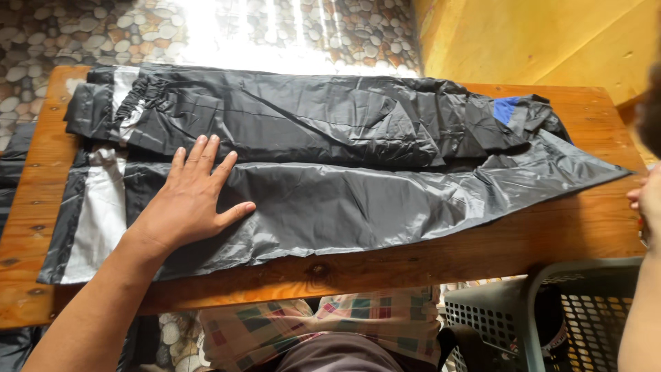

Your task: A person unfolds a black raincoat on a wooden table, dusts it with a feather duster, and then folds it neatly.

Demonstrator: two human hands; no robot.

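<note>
A pair of shiny black rain trousers (344,172) with white reflective bands at the cuffs and a blue patch lies spread lengthwise across a wooden table (551,234). My left hand (189,200) rests flat on the near leg, palm down, fingers spread apart. My right hand (646,198) is only partly in view at the right edge of the frame, beside the table's right end and just off the trousers' pointed waist corner; its fingers look curled, and whether it holds anything is hidden.
A grey perforated plastic basket (551,310) stands below the table's near right edge. Checked cloth (330,324) covers my lap. A pebble-pattern floor (69,34) lies beyond the table, a yellow wall (537,41) at the far right.
</note>
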